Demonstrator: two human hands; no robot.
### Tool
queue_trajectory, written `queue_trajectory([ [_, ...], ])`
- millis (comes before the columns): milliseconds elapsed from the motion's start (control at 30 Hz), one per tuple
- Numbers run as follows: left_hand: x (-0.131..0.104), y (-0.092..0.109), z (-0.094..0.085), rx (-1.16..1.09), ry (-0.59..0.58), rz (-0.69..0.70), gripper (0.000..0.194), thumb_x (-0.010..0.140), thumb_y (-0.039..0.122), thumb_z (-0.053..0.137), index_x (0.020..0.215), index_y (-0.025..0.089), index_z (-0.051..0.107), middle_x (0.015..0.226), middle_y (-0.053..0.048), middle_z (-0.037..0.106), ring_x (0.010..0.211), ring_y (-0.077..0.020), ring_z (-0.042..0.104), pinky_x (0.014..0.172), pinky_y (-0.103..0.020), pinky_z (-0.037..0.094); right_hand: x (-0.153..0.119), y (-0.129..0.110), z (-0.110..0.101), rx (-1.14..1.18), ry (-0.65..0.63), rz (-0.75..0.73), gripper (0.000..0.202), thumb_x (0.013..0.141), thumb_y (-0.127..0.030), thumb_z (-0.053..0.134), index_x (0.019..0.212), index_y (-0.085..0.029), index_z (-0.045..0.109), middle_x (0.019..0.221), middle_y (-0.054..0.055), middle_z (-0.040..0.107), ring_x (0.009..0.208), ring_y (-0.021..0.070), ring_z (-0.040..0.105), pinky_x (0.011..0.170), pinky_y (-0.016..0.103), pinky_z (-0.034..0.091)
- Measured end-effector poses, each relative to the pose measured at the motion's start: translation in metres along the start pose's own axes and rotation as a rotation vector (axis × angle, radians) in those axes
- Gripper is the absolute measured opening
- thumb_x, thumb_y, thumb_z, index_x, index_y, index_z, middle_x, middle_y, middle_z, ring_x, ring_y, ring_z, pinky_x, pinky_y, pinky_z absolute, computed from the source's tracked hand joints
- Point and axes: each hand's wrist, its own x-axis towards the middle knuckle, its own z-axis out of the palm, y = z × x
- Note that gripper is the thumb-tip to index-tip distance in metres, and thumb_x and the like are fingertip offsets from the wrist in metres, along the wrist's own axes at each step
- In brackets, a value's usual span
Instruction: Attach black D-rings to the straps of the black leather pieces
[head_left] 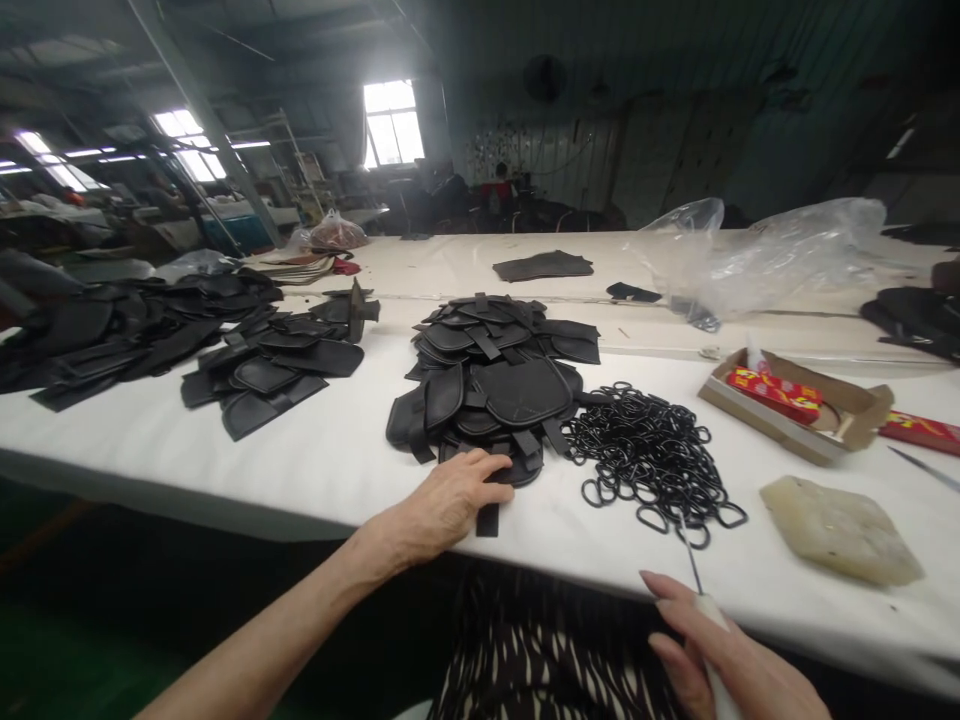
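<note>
My left hand (454, 497) rests at the table's front edge with its fingers closed on a black leather piece (525, 474); a short strap (487, 522) hangs below the thumb. Just behind it is a heap of similar black leather pieces (525, 388) with stitched, rounded flaps. My right hand (720, 650), low on the right, is wrapped round an awl (694, 562) with a white handle and thin metal shaft. The awl's tip reaches the near side of a pile of black metal D-rings (645, 450). The palm side of my left hand is hidden.
More black leather pieces lie left (277, 365) and far left (127, 330). To the right are a cardboard tray (787, 430) with red boxes, a yellowish block (840, 530) and a pointed blade (926, 468). Clear plastic bags (795, 255) lie behind on the white table (330, 470).
</note>
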Motion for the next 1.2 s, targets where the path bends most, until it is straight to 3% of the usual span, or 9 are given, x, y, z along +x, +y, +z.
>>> queue_trajectory([
  [100,0.003,0.001,-0.015,0.206,-0.156,0.086,0.050,0.066,-0.009,0.038,0.099,0.020,0.062,0.130,-0.009,0.050,0.107,-0.0221,0.050,0.087,-0.034,0.042,0.000,0.003,-0.001,-0.044,-0.029,-0.023,0.016,0.086,-0.024,0.055,0.098,-0.017,0.064,0.089,0.007,0.074,0.067,0.0178,0.071,0.057,0.016,0.057],
  [233,0.013,0.000,-0.029,0.260,-0.245,0.139,0.040,0.060,-0.007,0.044,0.089,0.016,0.056,0.119,-0.010,0.054,0.099,-0.0215,0.052,0.076,-0.028,0.042,0.003,-0.001,0.000,-0.041,0.060,0.138,0.012,0.087,-0.020,0.053,0.095,-0.016,0.061,0.087,0.008,0.073,0.067,0.0173,0.071,0.065,0.021,0.057],
  [367,0.024,0.000,-0.020,0.175,-0.141,0.124,0.024,0.075,-0.002,0.039,0.071,0.017,0.052,0.083,-0.004,0.058,0.075,-0.0152,0.051,0.062,-0.024,0.036,0.004,0.003,0.000,-0.034,0.113,0.209,0.016,0.085,-0.012,0.057,0.100,-0.015,0.060,0.090,0.009,0.072,0.074,0.0178,0.070,0.071,0.024,0.056],
  [500,0.031,0.019,-0.005,-0.087,-0.039,0.074,0.016,0.079,0.010,0.045,0.069,0.018,0.054,0.070,0.000,0.055,0.066,-0.0132,0.049,0.060,-0.023,0.034,0.006,0.017,0.001,-0.082,0.051,0.218,0.021,0.085,-0.012,0.055,0.106,-0.013,0.058,0.088,0.010,0.069,0.075,0.0190,0.068,0.069,0.029,0.055],
  [667,0.049,0.064,0.015,-0.586,0.077,-0.262,0.014,0.073,0.022,0.056,0.060,0.019,0.051,0.056,0.005,0.047,0.054,-0.0110,0.044,0.053,-0.022,0.033,0.014,0.030,0.008,-0.275,-0.061,0.173,0.018,0.091,-0.012,0.043,0.099,-0.013,0.059,0.086,0.012,0.067,0.076,0.0198,0.063,0.066,0.032,0.052],
  [800,0.068,0.087,0.035,-1.040,0.042,-0.435,0.019,0.067,0.023,0.060,0.057,0.019,0.044,0.050,0.007,0.043,0.045,-0.0098,0.042,0.046,-0.021,0.036,0.021,0.035,0.013,-0.318,-0.141,0.074,0.025,0.092,-0.013,0.037,0.093,-0.011,0.062,0.095,0.016,0.067,0.086,0.0244,0.061,0.071,0.037,0.051],
  [967,0.074,0.082,0.049,-0.991,0.184,-0.506,0.019,0.068,0.024,0.059,0.056,0.019,0.044,0.045,0.008,0.039,0.039,-0.0085,0.039,0.037,-0.018,0.031,0.022,0.039,0.018,-0.345,-0.206,-0.012,0.026,0.091,-0.010,0.038,0.089,-0.010,0.064,0.092,0.016,0.067,0.087,0.0253,0.060,0.073,0.036,0.050],
  [1200,0.064,0.063,0.040,-1.116,0.258,-0.615,0.019,0.068,0.031,0.063,0.061,0.017,0.052,0.043,0.005,0.050,0.038,-0.0094,0.046,0.041,-0.019,0.039,0.027,0.041,0.022,-0.360,-0.245,-0.081,0.026,0.089,-0.007,0.040,0.082,-0.012,0.064,0.082,0.014,0.064,0.081,0.0225,0.058,0.072,0.034,0.050],
])
